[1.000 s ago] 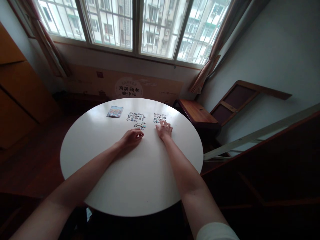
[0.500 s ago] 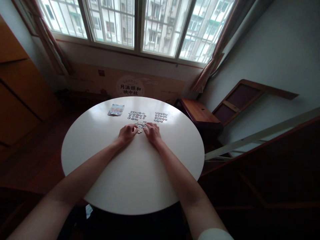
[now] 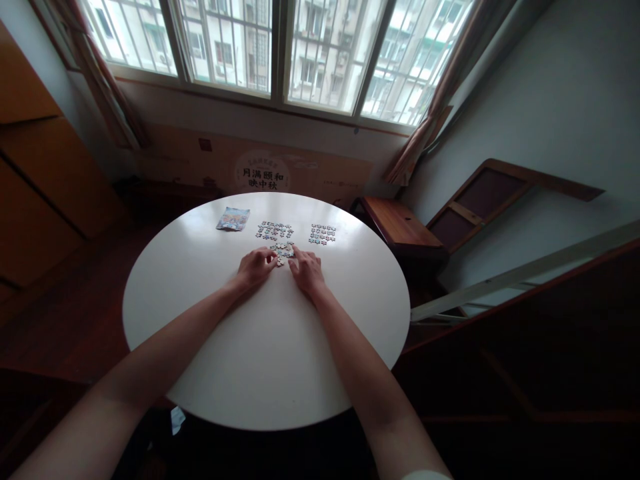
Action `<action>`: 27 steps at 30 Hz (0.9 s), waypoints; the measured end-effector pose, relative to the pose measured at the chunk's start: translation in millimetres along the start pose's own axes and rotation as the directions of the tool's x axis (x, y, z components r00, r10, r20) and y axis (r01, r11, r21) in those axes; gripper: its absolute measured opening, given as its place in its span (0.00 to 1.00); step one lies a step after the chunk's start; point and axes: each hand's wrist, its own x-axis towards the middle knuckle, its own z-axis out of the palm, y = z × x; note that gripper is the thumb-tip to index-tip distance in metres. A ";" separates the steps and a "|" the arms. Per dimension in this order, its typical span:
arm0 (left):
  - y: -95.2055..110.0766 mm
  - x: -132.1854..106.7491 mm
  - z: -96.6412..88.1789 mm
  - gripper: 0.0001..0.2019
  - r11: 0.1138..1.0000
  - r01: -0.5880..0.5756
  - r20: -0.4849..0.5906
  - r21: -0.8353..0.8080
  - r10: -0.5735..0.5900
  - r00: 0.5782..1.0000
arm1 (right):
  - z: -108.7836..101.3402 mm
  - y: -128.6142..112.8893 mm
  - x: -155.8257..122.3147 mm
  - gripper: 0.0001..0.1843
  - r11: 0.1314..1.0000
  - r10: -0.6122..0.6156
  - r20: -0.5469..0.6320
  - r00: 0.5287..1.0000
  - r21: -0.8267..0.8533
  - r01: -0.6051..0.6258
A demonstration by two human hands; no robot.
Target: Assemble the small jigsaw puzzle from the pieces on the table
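Both bare forearms reach across the round white table (image 3: 260, 360) and meet near its far side. The left hand (image 3: 255, 266) lies knuckles up with its fingers curled in toward the thumb, the fingertips touching the near left edge of a small cluster of joined multicoloured jigsaw pieces (image 3: 284, 251). The view is too small to tell whether a loose piece is pinched between them. The right hand (image 3: 307, 271) rests flat and unclenched, holding nothing, its forefinger stretched out so that the tip touches the cluster's right edge. The cluster thus lies on the tabletop between the two sets of fingertips, just ahead of both hands. Beyond the left hand's fingers, past the cluster, a patch of loose jigsaw pieces laid out in rows (image 3: 273, 231) is spread on the table. A second, smaller patch of loose pieces (image 3: 323, 234) lies beyond the right hand, apart from its fingertips. Farther off to the left of the left hand lies a small colourful printed picture card (image 3: 233, 219).
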 end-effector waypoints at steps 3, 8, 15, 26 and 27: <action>-0.3 0.4 0.2 0.09 1.000 -0.017 -0.003 -0.026 0.016 1.000 | 0.3 2.9 -0.1 0.26 0.999 0.020 0.001 1.000 0.039 -0.020; -0.3 0.8 0.7 0.09 0.996 -0.074 0.040 -0.058 0.076 0.996 | 1.4 6.0 2.5 0.20 0.996 0.085 -0.033 0.996 0.001 -0.085; 2.8 -0.1 -1.3 0.08 0.995 -0.082 0.061 -0.052 0.085 0.994 | 1.6 4.7 0.0 0.11 0.985 0.169 -0.056 0.984 -0.033 -0.171; 0.3 -0.1 1.0 0.08 0.994 -0.088 0.072 -0.064 0.092 0.993 | -1.2 5.0 0.7 0.10 0.971 0.236 -0.021 0.972 0.046 -0.235; 0.0 -0.1 1.2 0.08 0.994 -0.087 0.072 -0.066 0.092 0.993 | -1.0 5.6 0.6 0.09 0.973 0.223 -0.023 0.975 0.061 -0.221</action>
